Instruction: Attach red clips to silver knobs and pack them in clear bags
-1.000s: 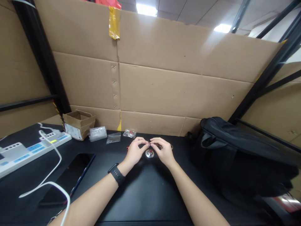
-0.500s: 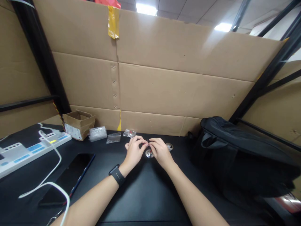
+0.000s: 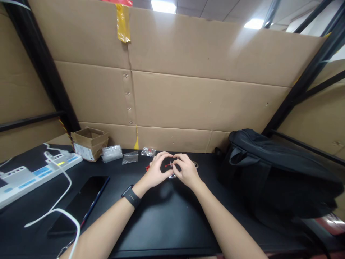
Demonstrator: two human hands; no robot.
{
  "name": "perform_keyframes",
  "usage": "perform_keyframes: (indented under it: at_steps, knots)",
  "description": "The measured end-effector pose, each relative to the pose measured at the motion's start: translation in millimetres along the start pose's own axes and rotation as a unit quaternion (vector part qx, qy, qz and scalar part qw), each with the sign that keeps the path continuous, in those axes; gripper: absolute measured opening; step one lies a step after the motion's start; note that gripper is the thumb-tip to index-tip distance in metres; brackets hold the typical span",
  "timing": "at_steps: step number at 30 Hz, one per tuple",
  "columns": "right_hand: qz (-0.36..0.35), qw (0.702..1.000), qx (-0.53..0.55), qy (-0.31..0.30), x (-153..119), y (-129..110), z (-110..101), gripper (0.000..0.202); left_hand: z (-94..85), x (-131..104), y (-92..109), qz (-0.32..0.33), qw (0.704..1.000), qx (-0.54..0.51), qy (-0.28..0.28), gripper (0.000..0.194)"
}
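Observation:
My left hand (image 3: 156, 170) is curved with thumb and forefinger spread apart, and no object shows in that gap. Beside its far edge a bit of red cord (image 3: 147, 167) sticks out. In my right hand (image 3: 185, 169), thumb and fingers pinch a small thin silver piece seen nearly edge-on, from which a red cord end (image 3: 167, 166) points left. The forefingers of both hands almost meet. Below them a shiny round metal disc (image 3: 172, 176) lies on the black table, partly covered. Another metal disc (image 3: 196, 165) shows behind my right hand.
Small clear plastic bags (image 3: 130, 157) and a bag with a metal piece (image 3: 148, 151) lie by the cardboard wall. An open carton (image 3: 91, 145), a white power strip (image 3: 37, 176) and a dark phone (image 3: 81, 201) are left. A black backpack (image 3: 269, 176) fills the right.
My left thumb and fingers have spread apart from their pinch, while my right hand keeps its grip. The red cord end now shows between the hands. The view has shifted slightly.

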State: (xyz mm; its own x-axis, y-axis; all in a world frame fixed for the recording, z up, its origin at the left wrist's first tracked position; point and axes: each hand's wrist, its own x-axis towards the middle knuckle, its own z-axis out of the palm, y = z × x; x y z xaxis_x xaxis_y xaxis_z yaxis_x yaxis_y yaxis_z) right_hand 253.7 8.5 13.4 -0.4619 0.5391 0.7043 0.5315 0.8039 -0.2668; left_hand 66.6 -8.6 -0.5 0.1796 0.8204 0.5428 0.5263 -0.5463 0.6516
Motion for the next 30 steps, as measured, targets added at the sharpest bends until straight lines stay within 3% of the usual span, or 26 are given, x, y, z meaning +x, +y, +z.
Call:
perform_keyframes:
  at_steps: [10,15,21,30]
  knots:
    - [-0.012,1.0,0.013,-0.013,-2.1,3.0,3.6,0.013,-11.6,0.4,-3.0,-0.016,0.994,0.099,-0.03,0.034]
    - [0.0,1.0,0.007,0.004,0.3,3.5,-3.6,0.011,-17.0,-1.1,-2.3,-0.003,0.985,0.163,-0.056,0.018]
    - [-0.002,1.0,0.02,-0.001,1.1,5.9,-8.8,0.009,-12.7,0.0,1.7,-0.001,0.994,0.103,-0.039,0.024]
    - [-0.007,0.999,0.046,-0.02,-0.2,5.5,-6.1,0.009,-1.2,-2.4,0.2,0.007,0.986,0.145,-0.082,0.015]
